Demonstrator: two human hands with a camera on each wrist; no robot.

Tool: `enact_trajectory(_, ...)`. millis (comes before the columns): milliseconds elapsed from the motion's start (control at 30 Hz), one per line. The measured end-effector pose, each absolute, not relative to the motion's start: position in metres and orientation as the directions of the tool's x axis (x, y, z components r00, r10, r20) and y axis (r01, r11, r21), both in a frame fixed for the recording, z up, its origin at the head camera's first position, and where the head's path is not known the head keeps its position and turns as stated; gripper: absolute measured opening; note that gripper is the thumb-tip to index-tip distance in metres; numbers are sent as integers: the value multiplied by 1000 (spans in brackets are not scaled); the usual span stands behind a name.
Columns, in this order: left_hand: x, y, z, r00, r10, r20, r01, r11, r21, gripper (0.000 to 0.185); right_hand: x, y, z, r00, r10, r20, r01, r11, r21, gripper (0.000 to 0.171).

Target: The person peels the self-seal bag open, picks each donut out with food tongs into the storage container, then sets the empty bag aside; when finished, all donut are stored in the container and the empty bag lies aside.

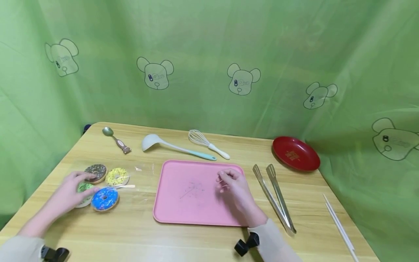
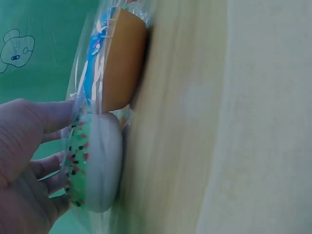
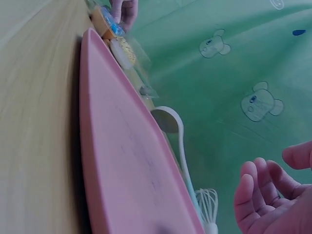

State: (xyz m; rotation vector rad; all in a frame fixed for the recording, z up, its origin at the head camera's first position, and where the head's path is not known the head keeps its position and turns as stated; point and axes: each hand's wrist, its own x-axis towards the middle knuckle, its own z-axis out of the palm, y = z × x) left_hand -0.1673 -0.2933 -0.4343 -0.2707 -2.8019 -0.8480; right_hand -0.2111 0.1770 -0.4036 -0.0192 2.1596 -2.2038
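Hands at wrapped doughnuts and a pink tray on a wooden tabletop

The left hand (image 1: 70, 193) lies with relaxed fingers on the green-sprinkled doughnut (image 2: 92, 163), one of four round iced doughnuts in clear crinkled wrap near the tabletop's (image 1: 137, 233) left edge, beside the blue doughnut (image 1: 104, 198). The right hand (image 1: 234, 185), fingers loosely curled and holding nothing, hovers over the smooth, rounded-corner pink tray (image 1: 183, 214) at the middle. Metal tongs (image 1: 275, 196) lie right of it; the glossy red plate (image 1: 296, 153) near the far right corner bears an unreadable gold mark.
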Motion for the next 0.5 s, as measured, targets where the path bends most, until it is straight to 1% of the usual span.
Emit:
enact_trajectory(100,-171,-291,-437,-955,115,273,249,811,529,41,-199,195,-398,-999,-29,-23,24,-17,-1000,17)
enact_trajectory(200,-173,-289,-438,-947,120,297,269,802,533,30,-188,214,-394,-1000,4,-12,12,15,-1000,18)
enact_trajectory(300,-174,-288,-439,-947,115,301,269,794,545,22,-181,235,-395,-999,37,30,-28,53,-998,20)
enact_trajectory(367,-174,-288,-440,-949,107,297,263,790,554,17,-180,253,-403,-997,36,69,-67,69,-995,21)
enact_trajectory(433,-174,-288,-441,-950,98,295,256,787,562,13,-184,277,-421,-993,16,119,-118,43,-992,19)
enact_trajectory(500,-174,-290,-442,-949,91,303,256,784,566,11,-189,302,-439,-991,8,137,-136,33,-990,21)
